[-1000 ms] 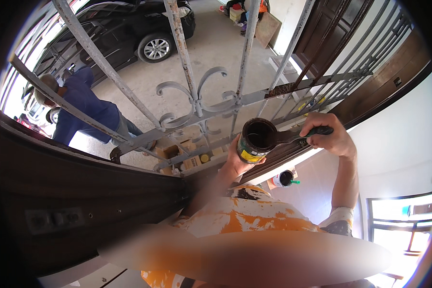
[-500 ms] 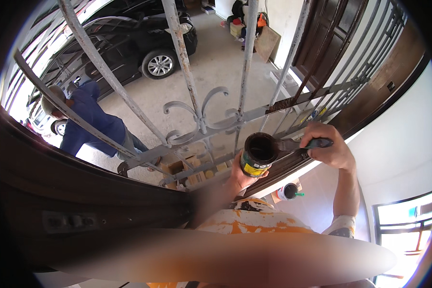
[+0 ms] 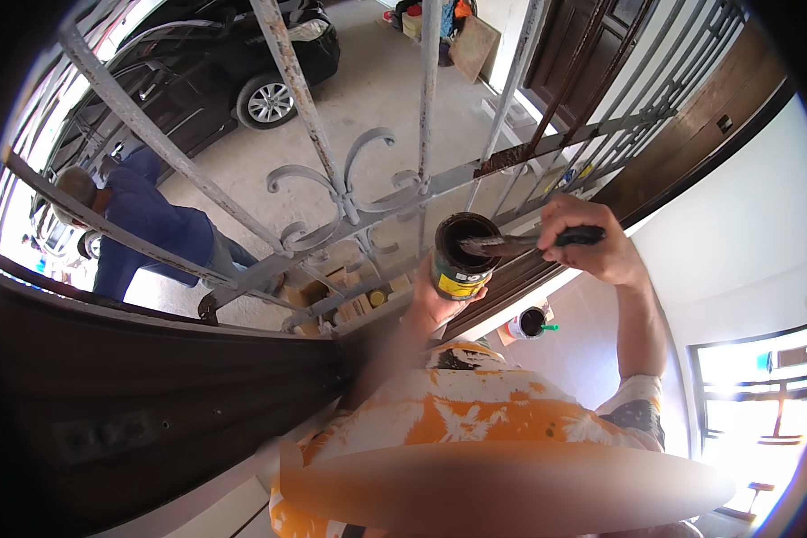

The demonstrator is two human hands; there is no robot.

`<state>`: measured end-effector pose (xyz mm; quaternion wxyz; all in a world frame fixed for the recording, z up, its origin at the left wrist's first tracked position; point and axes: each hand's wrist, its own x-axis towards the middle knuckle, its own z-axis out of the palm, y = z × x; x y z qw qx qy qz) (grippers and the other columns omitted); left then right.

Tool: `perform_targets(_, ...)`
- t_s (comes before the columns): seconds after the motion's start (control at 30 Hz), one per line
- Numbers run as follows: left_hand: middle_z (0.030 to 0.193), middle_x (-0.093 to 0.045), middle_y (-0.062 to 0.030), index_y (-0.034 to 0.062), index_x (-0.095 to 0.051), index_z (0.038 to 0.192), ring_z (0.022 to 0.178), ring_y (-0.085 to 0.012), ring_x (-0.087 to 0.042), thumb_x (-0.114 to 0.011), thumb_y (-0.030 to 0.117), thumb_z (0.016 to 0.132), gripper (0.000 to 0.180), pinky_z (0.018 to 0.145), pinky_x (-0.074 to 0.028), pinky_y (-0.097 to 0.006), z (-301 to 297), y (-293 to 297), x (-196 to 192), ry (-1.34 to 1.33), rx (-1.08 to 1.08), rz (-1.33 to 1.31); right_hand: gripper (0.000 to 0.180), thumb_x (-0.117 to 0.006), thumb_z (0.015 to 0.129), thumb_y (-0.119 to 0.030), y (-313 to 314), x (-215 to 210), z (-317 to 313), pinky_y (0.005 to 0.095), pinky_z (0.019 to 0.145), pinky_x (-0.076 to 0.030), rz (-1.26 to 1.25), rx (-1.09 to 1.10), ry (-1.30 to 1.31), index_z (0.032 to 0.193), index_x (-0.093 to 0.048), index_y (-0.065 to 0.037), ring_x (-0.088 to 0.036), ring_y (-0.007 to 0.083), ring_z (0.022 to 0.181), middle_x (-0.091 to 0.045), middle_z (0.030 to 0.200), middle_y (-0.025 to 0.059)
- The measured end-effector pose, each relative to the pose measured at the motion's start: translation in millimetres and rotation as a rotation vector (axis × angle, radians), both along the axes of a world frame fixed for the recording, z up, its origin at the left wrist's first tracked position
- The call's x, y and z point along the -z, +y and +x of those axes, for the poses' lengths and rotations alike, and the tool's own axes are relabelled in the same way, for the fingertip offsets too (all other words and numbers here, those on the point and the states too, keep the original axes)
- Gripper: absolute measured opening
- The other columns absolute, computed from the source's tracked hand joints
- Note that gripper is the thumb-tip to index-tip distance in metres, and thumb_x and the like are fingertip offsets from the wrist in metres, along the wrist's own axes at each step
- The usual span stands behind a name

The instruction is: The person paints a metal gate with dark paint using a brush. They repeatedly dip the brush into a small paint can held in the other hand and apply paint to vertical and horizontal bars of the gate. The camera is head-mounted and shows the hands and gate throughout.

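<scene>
Gripping: left hand [image 3: 436, 308], one can [image 3: 461, 283]; right hand [image 3: 592, 237], one brush [image 3: 518, 244], bristles [image 3: 481, 246] perhaps touching can.

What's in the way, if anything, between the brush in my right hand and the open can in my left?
Nothing visible. The brush in your right hand already has its bristle end across the open mouth of the can in your left hand. Whether the bristles touch the can, I can't tell.

You've got a white wall [image 3: 744, 242] on your right, daylight glaring through a window [image 3: 753, 394] lower right, pale floor [image 3: 587, 327] below, grey concrete floor [image 3: 363, 103] ahead, dark brown panelled door [image 3: 592, 65] beyond
</scene>
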<state>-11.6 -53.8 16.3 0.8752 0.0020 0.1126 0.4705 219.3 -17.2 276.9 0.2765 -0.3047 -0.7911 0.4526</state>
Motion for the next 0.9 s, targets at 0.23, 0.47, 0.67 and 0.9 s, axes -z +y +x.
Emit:
perform_targets(0.23, 0.127, -0.07, -0.0096, 0.0213, -0.067, 0.127, 0.113, -0.0336, -0.067, -0.036, 0.055, 0.105, 0.051, 0.089, -0.052, -0.061, 1, 1, 8, 0.041, -0.004, -0.047, 0.022, -0.071, 0.073, -0.004, -1, 12, 13, 0.0285, 0.077, -0.051, 0.064, 0.183, -0.086, 0.094, -0.075, 0.001, -0.067, 0.013, 0.084, -0.071, 0.089, 0.0046)
perform_targets(0.47, 0.143, -0.058, -0.0144, 0.0136, -0.058, 0.142, 0.131, -0.0398, -0.056, -0.048, 0.061, 0.099, 0.064, 0.1, -0.046, -0.058, 0, -1, 9, -0.02, -0.052, -0.055, 0.016, -0.073, 0.091, -0.011, -7, 39, 24, 0.0281, 0.06, -0.057, -0.377, 0.505, 0.206, 0.099, -0.073, 0.003, -0.071, 0.016, 0.064, -0.07, 0.077, 0.0083)
perform_targets(0.67, 0.134, -0.064, -0.0211, 0.0087, -0.061, 0.138, 0.119, -0.0386, -0.064, -0.041, 0.062, 0.098, 0.07, 0.096, -0.05, -0.056, 1, -1, 7, -0.123, -0.027, -0.07, 0.025, -0.068, 0.101, -0.027, -11, 99, 27, 0.0322, 0.049, -0.056, -0.706, 0.594, 0.777, 0.103, -0.07, -0.003, -0.066, 0.0172, 0.055, -0.069, 0.075, 0.0106)
perform_targets(0.9, 0.144, -0.056, -0.0217, 0.0072, -0.054, 0.147, 0.131, -0.0449, -0.054, -0.052, 0.063, 0.095, 0.077, 0.098, -0.051, -0.06, 3, -1, 18, -0.249, 0.021, -0.026, 0.026, -0.058, 0.107, -0.028, -20, 109, -4, 0.036, 0.06, -0.06, -0.589, 0.259, 1.303, 0.117, -0.067, -0.006, -0.067, 0.0169, 0.063, -0.071, 0.083, 0.0134)
